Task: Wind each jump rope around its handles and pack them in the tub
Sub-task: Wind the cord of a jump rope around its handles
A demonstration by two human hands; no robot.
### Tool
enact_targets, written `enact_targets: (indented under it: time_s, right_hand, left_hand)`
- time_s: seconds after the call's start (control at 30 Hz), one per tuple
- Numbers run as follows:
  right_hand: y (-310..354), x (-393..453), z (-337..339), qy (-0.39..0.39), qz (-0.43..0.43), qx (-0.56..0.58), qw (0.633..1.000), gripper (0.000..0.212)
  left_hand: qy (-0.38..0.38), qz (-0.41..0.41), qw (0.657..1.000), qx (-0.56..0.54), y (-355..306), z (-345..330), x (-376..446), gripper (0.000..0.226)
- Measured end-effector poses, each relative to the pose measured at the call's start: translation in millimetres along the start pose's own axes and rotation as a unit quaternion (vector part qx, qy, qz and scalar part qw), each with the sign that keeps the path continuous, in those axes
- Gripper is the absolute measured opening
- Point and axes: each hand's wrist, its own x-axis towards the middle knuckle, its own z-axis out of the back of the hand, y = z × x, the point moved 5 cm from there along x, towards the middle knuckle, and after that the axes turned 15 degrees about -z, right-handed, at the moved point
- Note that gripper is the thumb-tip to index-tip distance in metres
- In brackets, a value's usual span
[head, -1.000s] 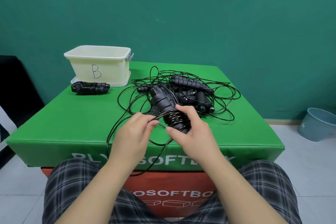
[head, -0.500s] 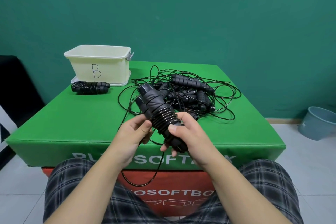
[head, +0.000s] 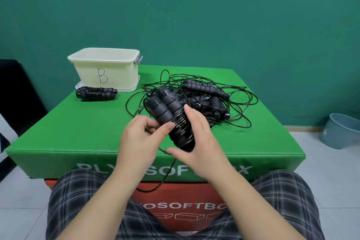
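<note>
Both hands share the grip: the right hand (head: 196, 138) curls round the lower end of the paired handles (head: 165, 107), held above the near edge of the green counter (head: 78, 126), while the left hand (head: 140, 138) pinches the cord (head: 167, 173) at the coils. Good winding here probably means keeping the cord taut, laying each turn beside the last, and drawing slack slowly, since the tangled pile (head: 204, 99) behind may snag. One wound rope (head: 96, 93) lies before the tub (head: 106, 70).
</note>
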Motion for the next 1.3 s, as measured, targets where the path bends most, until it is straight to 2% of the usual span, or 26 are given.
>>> enact_targets:
  time_s: [0.07, 0.13, 0.2, 0.3, 0.37, 0.4, 0.47, 0.57, 0.73, 0.83, 0.9, 0.93, 1.0, 1.07, 1.2, 1.3]
  right_hand:
    - [-4.4, 2.2, 1.0, -0.026, -0.026, -0.032, 0.999, 0.101]
    - [-6.8, 4.5, 5.8, -0.047, -0.049, -0.034, 0.997, 0.096]
    - [-8.2, 4.7, 9.2, -0.042, -0.074, -0.014, 0.996, 0.090]
    - [-10.9, 3.6, 11.9, -0.012, -0.115, 0.096, 0.989, 0.086]
    - [-9.7, 2.7, 13.6, 0.001, -0.128, 0.182, 0.975, 0.082]
    - [-7.7, 2.4, 15.0, 0.006, -0.134, 0.215, 0.967, 0.080]
    - [-2.5, 1.9, 16.8, 0.028, -0.141, 0.272, 0.951, 0.075]
    - [3.7, 1.0, 13.3, 0.080, -0.147, 0.322, 0.932, 0.072]
    - [10.2, -1.3, 2.1, 0.158, -0.174, 0.434, 0.870, 0.062]
    - [13.5, -3.5, 0.3, 0.180, -0.187, 0.461, 0.849, 0.066]
    - [10.2, -4.7, -0.8, 0.179, -0.192, 0.449, 0.854, 0.072]
    - [9.0, -4.5, -0.4, 0.172, -0.183, 0.424, 0.870, 0.073]
    - [8.4, -1.9, 2.7, 0.134, -0.127, 0.324, 0.928, 0.063]
    - [10.7, 0.9, 6.0, 0.088, -0.065, 0.226, 0.968, 0.049]
    - [11.4, 1.6, 5.1, 0.064, -0.033, 0.123, 0.990, 0.043]
    - [9.2, 2.7, 4.4, 0.068, -0.049, 0.064, 0.994, 0.051]
  left_hand:
    - [0.040, -0.048, 0.998, 0.013, -5.5, -3.6, -0.7, 0.023]
    - [0.071, -0.083, 0.994, 0.009, -9.4, -8.2, -3.7, 0.011]
    - [0.082, -0.114, 0.990, 0.008, -8.5, -10.0, -5.3, 0.016]
    - [0.102, -0.145, 0.984, 0.007, -4.3, -10.4, -4.3, 0.025]
    - [0.101, -0.155, 0.983, 0.015, -1.4, -9.0, -4.9, 0.016]
    - [0.099, -0.139, 0.985, 0.013, 1.2, -8.8, -5.3, 0.012]
    - [0.098, -0.073, 0.992, -0.005, 9.3, -9.9, -5.3, 0.018]
    - [0.103, 0.006, 0.992, -0.074, 24.2, -12.1, 0.1, 0.007]
    - [0.147, 0.037, 0.970, -0.192, 13.4, -20.3, 3.1, 0.018]
    - [0.134, 0.082, 0.959, -0.238, 13.0, -21.0, 1.1, 0.032]
    - [0.106, 0.088, 0.963, -0.233, 15.9, -18.6, 1.0, 0.038]
    - [0.091, 0.082, 0.969, -0.215, 15.9, -16.7, 1.6, 0.039]
    - [0.063, 0.068, 0.981, -0.169, 15.7, -12.4, 1.0, 0.040]
    - [0.017, 0.065, 0.992, -0.104, 16.9, -4.3, 0.6, 0.038]
    - [-0.018, 0.027, 0.999, -0.006, 14.1, 4.7, -0.4, 0.051]
    - [-0.024, 0.008, 1.000, 0.014, 8.2, 6.1, -1.5, 0.041]
